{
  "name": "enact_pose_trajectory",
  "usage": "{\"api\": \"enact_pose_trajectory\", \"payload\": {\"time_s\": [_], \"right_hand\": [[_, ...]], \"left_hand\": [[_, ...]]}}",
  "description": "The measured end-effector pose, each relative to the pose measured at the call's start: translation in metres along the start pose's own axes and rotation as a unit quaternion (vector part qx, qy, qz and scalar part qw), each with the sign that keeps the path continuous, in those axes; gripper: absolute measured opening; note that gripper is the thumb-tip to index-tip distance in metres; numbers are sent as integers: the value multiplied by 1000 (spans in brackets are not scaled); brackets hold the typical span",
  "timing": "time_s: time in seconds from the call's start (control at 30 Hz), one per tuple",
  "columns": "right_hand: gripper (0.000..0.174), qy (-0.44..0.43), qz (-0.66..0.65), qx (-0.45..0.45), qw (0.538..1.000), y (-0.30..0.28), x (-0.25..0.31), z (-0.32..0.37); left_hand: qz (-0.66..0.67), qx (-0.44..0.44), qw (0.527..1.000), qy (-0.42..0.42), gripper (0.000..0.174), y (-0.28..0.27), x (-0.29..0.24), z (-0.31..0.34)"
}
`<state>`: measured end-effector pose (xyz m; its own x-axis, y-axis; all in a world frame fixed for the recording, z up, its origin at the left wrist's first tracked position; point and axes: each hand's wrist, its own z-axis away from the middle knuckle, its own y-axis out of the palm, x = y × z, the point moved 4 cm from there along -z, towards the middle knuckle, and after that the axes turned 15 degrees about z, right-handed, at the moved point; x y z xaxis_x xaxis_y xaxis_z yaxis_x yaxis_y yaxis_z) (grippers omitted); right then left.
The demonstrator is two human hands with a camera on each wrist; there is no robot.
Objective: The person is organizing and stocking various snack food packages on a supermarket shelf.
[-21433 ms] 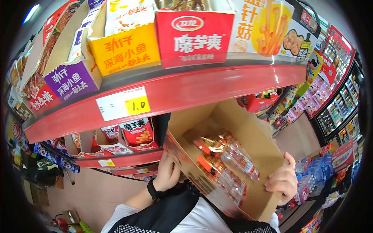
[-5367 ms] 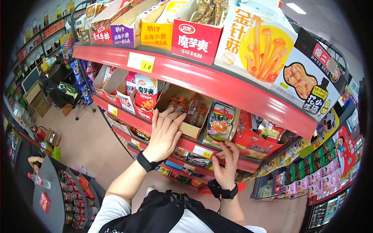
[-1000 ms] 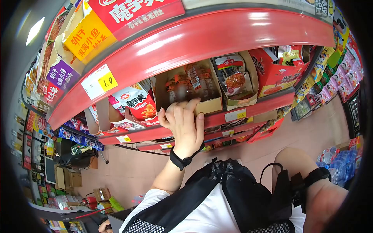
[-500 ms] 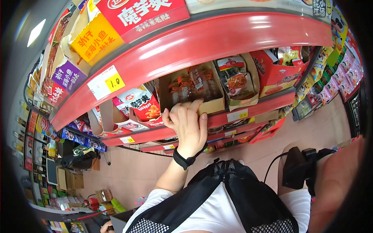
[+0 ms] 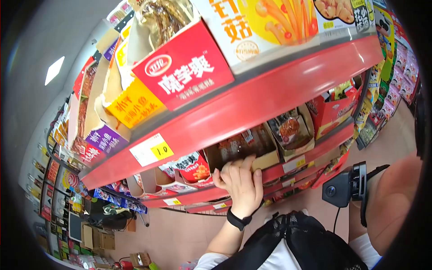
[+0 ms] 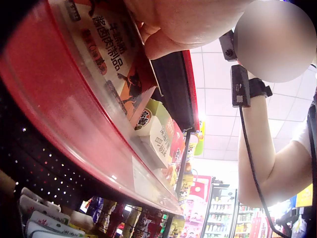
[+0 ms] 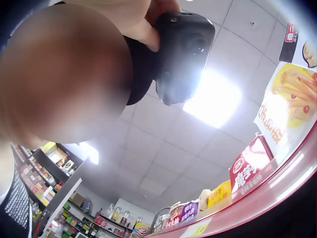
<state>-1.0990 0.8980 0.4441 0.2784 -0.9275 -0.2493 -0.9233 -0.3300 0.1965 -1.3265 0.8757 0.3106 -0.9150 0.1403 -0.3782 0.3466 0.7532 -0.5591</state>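
Note:
My left hand [image 5: 240, 186] is at the front of an open cardboard box [image 5: 269, 159] on the middle shelf. Its fingers hook over the box's front wall, with the thumb outside. Snack packets in clear and orange wrappers [image 5: 236, 146] lie inside that box. Seen from the left wrist, the hand covers the top of the box's printed front [image 6: 111, 54]. Up at head height, my right hand [image 7: 133, 22] grips a black head-worn camera [image 7: 185, 52]. In the head view only the right forearm [image 5: 396, 202] shows, with a wrist camera [image 5: 337, 189] strapped to it.
A red shelf edge [image 5: 279, 114] overhangs the box. Upright snack boxes, including a red one [image 5: 184, 67], line the shelf above. A box of dark packets [image 5: 292, 135] adjoins on the right, and red snack bags [image 5: 193, 166] on the left. Pink floor [image 5: 180, 238] lies below.
Earlier both hands were on the box, then at the shelf. The right hand has since risen toward the head. Over the last second the head view tilts and shifts; the left hand stays at the box.

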Motion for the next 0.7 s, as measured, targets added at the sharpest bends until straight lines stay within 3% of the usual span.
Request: {"api": "enact_pose_trajectory", "payload": {"time_s": [0.23,0.4,0.5,0.6,0.67,0.7], "right_hand": [[27,35,43,23,998,1,-14,2],[35,53,183,56,980,-1,-27,10],[41,76,313,90,942,-9,-40,23],[46,139,384,207,889,-3,-52,56],[32,233,376,316,839,6,-56,92],[35,277,372,336,819,8,-59,110]], "left_hand": [[2,0,1000,-9,34,-1,2,0],[7,-11,1000,-6,32,0,3,0],[10,-17,1000,-3,31,0,3,0],[12,-21,1000,-3,32,0,4,1],[16,-19,1000,-8,32,-2,3,0],[12,-15,1000,-4,30,-3,1,-1]]}}
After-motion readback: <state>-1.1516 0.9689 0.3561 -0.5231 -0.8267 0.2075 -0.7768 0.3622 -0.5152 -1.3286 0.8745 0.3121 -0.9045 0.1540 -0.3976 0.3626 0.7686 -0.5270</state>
